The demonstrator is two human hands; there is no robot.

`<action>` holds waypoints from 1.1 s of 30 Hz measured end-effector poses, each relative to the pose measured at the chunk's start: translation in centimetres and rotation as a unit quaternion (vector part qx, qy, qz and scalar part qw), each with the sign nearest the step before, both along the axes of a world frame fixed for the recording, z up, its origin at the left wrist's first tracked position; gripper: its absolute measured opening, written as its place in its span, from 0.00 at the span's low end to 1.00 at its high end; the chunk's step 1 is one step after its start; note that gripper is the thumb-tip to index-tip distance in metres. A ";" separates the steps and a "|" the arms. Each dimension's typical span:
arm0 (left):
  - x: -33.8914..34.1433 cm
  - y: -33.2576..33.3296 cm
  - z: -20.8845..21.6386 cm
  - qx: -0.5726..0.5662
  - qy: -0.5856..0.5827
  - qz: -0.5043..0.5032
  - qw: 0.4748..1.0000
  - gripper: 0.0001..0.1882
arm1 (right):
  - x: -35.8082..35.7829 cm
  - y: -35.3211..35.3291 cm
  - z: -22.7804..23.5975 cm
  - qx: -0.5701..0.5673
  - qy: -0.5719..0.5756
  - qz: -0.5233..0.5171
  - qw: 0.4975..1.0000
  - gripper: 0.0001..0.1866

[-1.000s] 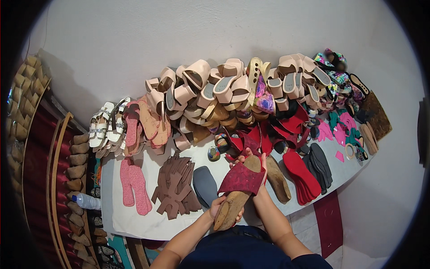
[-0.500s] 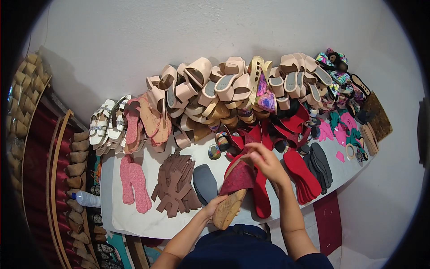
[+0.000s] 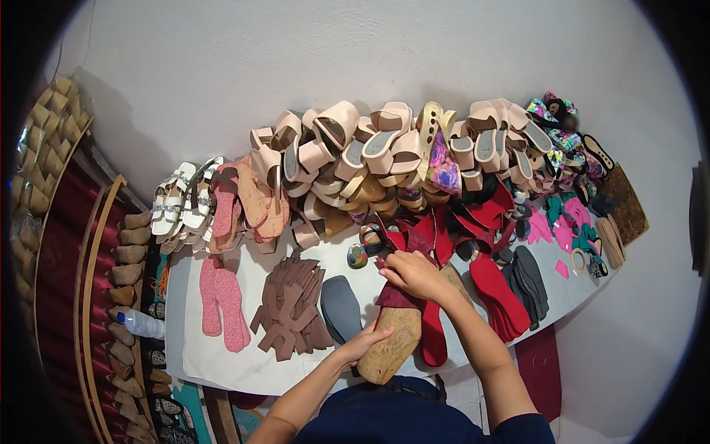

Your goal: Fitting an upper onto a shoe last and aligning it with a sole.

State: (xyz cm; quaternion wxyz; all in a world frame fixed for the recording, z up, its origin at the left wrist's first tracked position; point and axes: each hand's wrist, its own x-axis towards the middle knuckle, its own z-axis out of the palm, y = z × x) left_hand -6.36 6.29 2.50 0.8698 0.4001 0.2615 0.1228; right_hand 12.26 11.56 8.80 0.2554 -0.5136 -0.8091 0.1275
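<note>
My left hand (image 3: 360,345) is closed around the heel part of a wooden shoe last (image 3: 397,339), held at the table's near edge in front of me. A dark red shoe upper (image 3: 398,296) lies over the last's far part. At that upper's far end, my right hand (image 3: 416,277) has its fingers curled in and closed on the edge of the material. The toe of the last is hidden behind this hand and the upper. Red insoles lie close by: one (image 3: 434,333) just right of the last, and a stack (image 3: 500,296) past my right forearm.
Finished beige sandals (image 3: 407,140) are piled along the wall. Brown strap pieces (image 3: 291,309), pink insoles (image 3: 224,303) and a grey insole (image 3: 341,307) lie to the left. Dark grey insoles (image 3: 529,281) are at right. A rack of wooden lasts (image 3: 127,275) and a bottle (image 3: 142,324) stand left.
The last has turned so that its underside shows more broadly. My right hand has come down from a raised, loosely spread pose onto the upper's far edge and closed there.
</note>
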 end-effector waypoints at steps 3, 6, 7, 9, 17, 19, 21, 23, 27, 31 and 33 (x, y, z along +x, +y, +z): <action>0.2 0.5 0.8 0.008 0.003 -0.011 1.000 0.35 | -0.1 0.4 -0.4 0.008 -0.016 -0.002 1.000 0.12; 0.3 0.7 1.7 0.026 0.015 -0.009 1.000 0.35 | -0.1 0.8 -0.5 0.016 -0.029 -0.005 0.999 0.12; 0.3 0.8 1.7 0.028 0.023 -0.010 0.999 0.35 | -0.1 0.9 -0.5 0.013 -0.043 -0.011 0.999 0.13; 0.3 0.8 1.6 0.027 0.020 -0.009 0.999 0.35 | -0.1 1.1 -0.8 0.059 -0.060 0.000 0.996 0.13; -0.4 0.2 0.8 -0.075 0.047 -0.010 0.996 0.34 | -0.1 0.7 -1.3 0.118 -0.087 0.122 0.982 0.16; -0.4 0.2 -0.2 -0.155 0.021 -0.039 0.987 0.32 | 0.1 0.7 -1.7 0.101 -0.096 0.118 0.983 0.17; -0.5 0.2 -0.2 -0.184 0.007 -0.059 0.981 0.29 | 0.3 0.8 -1.9 0.085 -0.106 0.111 0.984 0.18; -0.8 0.3 -0.3 -0.212 -0.007 -0.079 0.974 0.28 | 0.4 1.1 -1.7 -0.053 -0.137 0.087 0.985 0.18; -1.0 0.2 -1.3 -0.309 -0.113 -0.105 0.939 0.29 | -0.1 1.4 -0.7 -0.164 -0.154 0.056 0.973 0.18; -1.0 -0.2 -1.9 -0.333 -0.142 -0.129 0.923 0.29 | -0.1 1.2 -1.3 -0.230 -0.191 0.050 0.953 0.18; -1.1 -0.3 -1.4 -0.321 -0.107 -0.121 0.933 0.29 | -0.1 1.1 -1.5 -0.235 -0.195 0.052 0.951 0.19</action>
